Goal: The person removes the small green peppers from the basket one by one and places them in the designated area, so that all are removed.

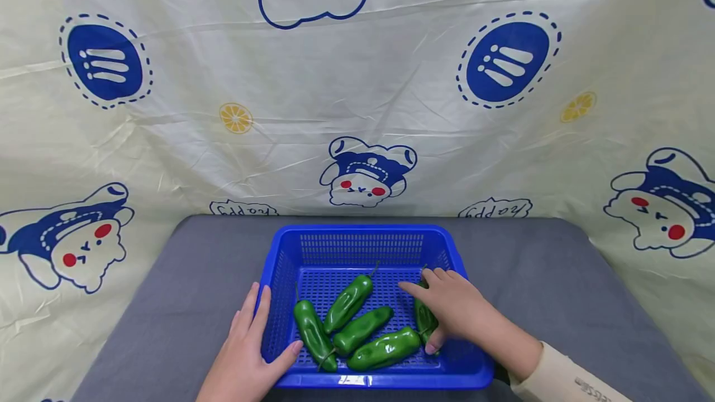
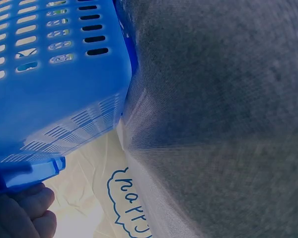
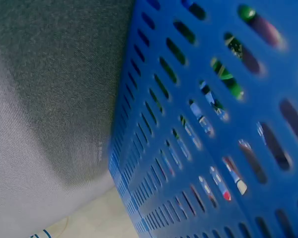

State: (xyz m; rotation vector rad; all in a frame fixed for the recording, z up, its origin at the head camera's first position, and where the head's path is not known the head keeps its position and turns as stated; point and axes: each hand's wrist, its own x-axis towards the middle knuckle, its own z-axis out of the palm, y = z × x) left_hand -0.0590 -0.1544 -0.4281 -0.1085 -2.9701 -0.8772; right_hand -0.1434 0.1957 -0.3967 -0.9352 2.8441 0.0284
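Five green peppers (image 1: 362,330) in one blue basket (image 1: 385,381)

We count one pepper toward the basket's left wall, slanting from far left to near right. The next three slant from near left to far right, the farthest one's stem aimed at the far wall. The fifth, by the right wall, runs roughly near to far beneath our right hand (image 1: 455,304), spread lengthwise over it; whether it grips, we cannot tell. Our left hand (image 1: 246,343) lies at the left rim, thumb wide of the fingers. Slotted floor shows before the far wall; grey cloth (image 1: 558,303) extends beyond both sides.
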